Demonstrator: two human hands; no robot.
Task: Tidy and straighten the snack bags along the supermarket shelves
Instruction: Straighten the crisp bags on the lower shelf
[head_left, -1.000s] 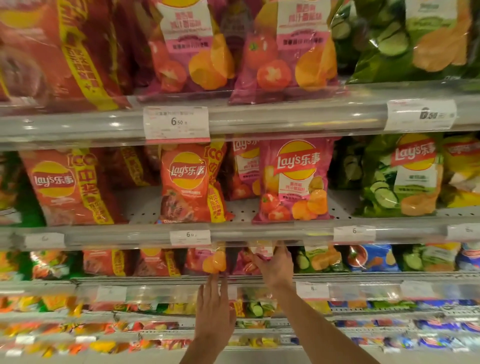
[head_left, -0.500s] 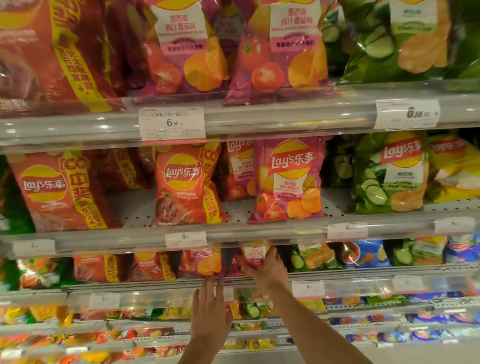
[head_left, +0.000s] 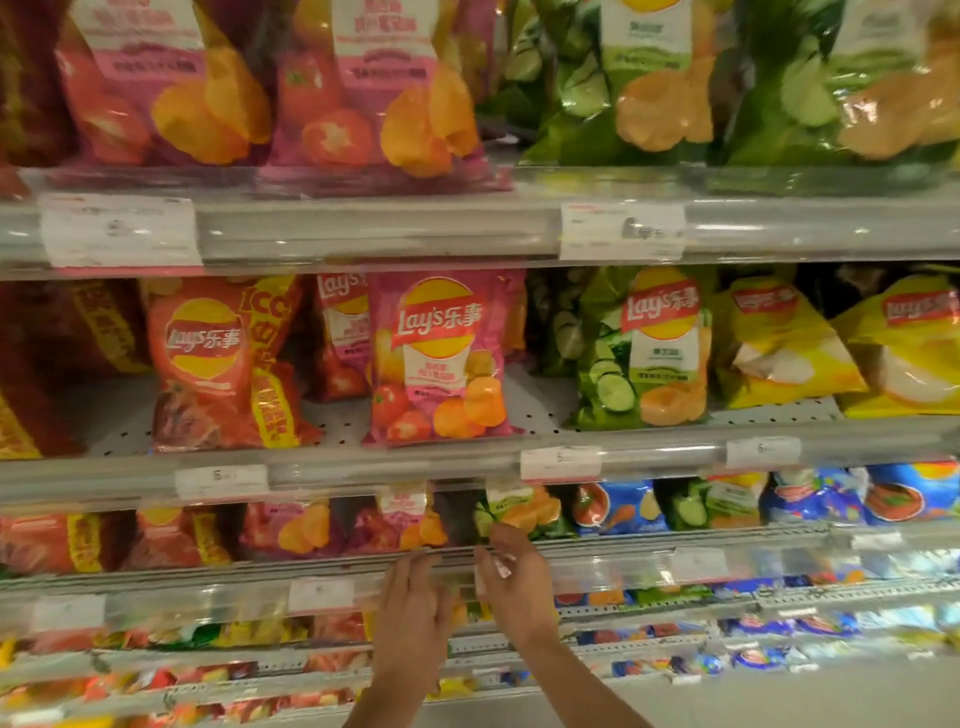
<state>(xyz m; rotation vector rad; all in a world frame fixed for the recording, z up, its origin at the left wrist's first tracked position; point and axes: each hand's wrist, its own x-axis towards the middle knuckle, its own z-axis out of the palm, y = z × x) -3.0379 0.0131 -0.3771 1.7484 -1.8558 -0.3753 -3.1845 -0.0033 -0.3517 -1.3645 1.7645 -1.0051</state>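
Now, left hand (head_left: 413, 605) loose at shelf rail (head_left: 311, 569); right hand (head_left: 517, 577) fingers relaxed, holding nothing, below green bag (head_left: 519, 512)

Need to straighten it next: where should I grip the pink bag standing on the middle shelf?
Grip the pink bag by its top seam, coming from the front and above. It stands upright facing out, with a gap on its right; its base sits behind the shelf rail.

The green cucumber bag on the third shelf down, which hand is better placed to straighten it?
Probably the right hand. Its fingers are already raised to the lower edge of the green cucumber bag, while the left hand sits lower at the shelf rail, nearer the pink tomato bag.
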